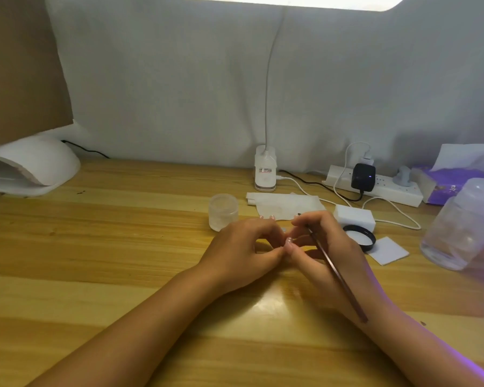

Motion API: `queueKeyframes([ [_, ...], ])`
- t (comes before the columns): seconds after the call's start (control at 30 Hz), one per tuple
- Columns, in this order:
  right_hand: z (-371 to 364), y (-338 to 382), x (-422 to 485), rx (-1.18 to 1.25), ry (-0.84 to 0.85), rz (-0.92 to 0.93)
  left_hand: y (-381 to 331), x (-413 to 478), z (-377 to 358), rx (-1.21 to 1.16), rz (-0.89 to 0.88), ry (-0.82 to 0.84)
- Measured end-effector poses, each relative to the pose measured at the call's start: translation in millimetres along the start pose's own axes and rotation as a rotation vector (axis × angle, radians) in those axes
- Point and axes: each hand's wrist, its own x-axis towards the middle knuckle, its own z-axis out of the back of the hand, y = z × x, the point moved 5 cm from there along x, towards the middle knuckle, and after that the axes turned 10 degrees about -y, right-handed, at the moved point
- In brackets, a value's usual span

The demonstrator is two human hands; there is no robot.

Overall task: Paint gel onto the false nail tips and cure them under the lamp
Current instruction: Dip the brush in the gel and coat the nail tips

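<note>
Gripped in the right hand (322, 247), a thin dark brush (336, 272) is slanted back over the wrist. A pink nail tip (289, 241) is seen at the centre where both hands' fingertips meet; whether the curled left hand (243, 252) pinches it cannot be told. The curing lamp (31, 169) is set far left.

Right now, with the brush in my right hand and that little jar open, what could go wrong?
The small open jar stands just beyond your left hand; a nudge could tip it. The curing lamp sits far off to the left, so the false nail tip your left hand seems to pinch might smudge on the way. The brush in your right hand works close to spare tips on the tissue and could smear them.
</note>
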Motion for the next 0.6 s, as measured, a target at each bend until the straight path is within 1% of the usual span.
queueKeyframes([
  [0.1,10,4,1,0.152,-0.109,-0.076,1,-1,1,0.004,0.027,0.006],
  [0.27,22,-7,3,0.378,-0.284,-0.326,4,-1,0,0.029,0.051,0.03],
  [0.3,21,-9,2,0.401,-0.282,-0.37,4,-1,0,0.022,0.052,0.033],
  [0.37,17,-12,0,0.414,-0.216,-0.423,5,-1,0,0.003,0.055,0.042],
  [0.47,12,-11,-1,0.417,-0.111,-0.435,5,0,-1,-0.029,0.052,0.048],
  [0.6,9,-14,-1,0.352,-0.072,-0.446,5,1,-1,-0.028,0.024,0.038],
])
